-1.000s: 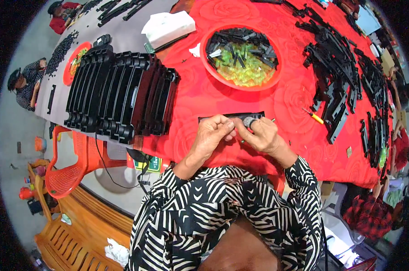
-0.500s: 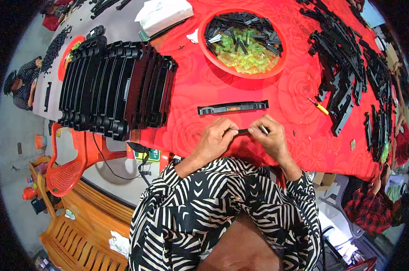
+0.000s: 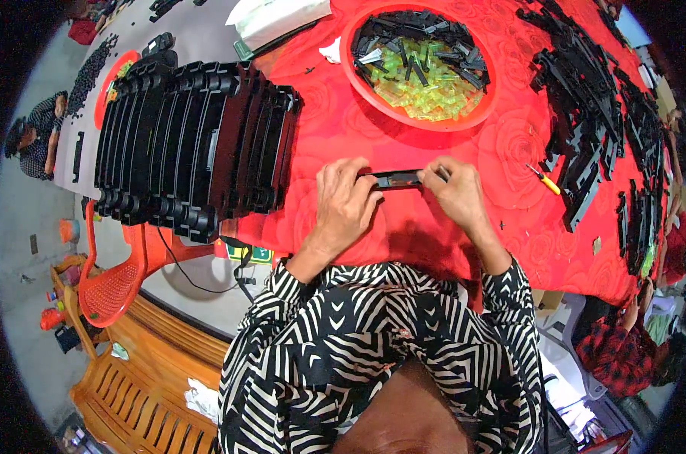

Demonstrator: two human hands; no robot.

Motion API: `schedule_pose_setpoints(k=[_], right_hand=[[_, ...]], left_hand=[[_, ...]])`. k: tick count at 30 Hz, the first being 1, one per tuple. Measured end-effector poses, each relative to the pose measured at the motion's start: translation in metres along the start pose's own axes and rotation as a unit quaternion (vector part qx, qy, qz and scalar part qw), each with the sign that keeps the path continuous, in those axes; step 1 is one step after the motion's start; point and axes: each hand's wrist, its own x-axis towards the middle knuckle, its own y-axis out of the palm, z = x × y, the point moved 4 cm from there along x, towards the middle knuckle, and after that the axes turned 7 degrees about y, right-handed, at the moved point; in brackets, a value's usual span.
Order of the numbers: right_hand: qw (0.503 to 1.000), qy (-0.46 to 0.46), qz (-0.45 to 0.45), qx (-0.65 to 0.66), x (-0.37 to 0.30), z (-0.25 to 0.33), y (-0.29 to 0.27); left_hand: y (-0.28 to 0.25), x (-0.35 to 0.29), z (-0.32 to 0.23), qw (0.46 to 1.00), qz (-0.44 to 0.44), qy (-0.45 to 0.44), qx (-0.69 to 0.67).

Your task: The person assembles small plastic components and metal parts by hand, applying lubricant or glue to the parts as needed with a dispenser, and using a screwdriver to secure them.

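Observation:
A long black plastic bar (image 3: 397, 180) with a small orange patch in its middle lies crosswise in front of me on the red cloth. My left hand (image 3: 346, 203) is closed around its left end, fingers bent over it. At the right end is my right hand (image 3: 458, 191), thumb and fingers pinched together. A small shiny thing shows between those fingers, too little of it to name. The fingers cover both ends of the bar.
Beyond the bar, a red basin (image 3: 419, 125) holds black and yellow-green plastic pieces. Stacked black frames (image 3: 191, 144) stand left. Right are a yellow-handled screwdriver (image 3: 547, 184) and heaps of black strips (image 3: 578, 121). A tissue pack (image 3: 279, 21) lies at the back; co-workers sit either side.
Both hands have moved forward from near the table's edge to the black bar, which lay untouched before. The small dark piece formerly held between them is no longer visible.

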Motion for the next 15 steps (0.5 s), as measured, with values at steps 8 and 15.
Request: schedule_pose_setpoints(k=[8,15], right_hand=[[0.994,0.004,0.052,-0.097,0.005,0.005,0.013],[0.99,0.009,0.053,-0.129,0.008,0.013,0.015]], left_hand=[[0.019,-0.006,0.005,0.998,0.068,-0.016,0.003],[0.024,-0.009,0.008,0.998,0.051,-0.042,-0.02]])
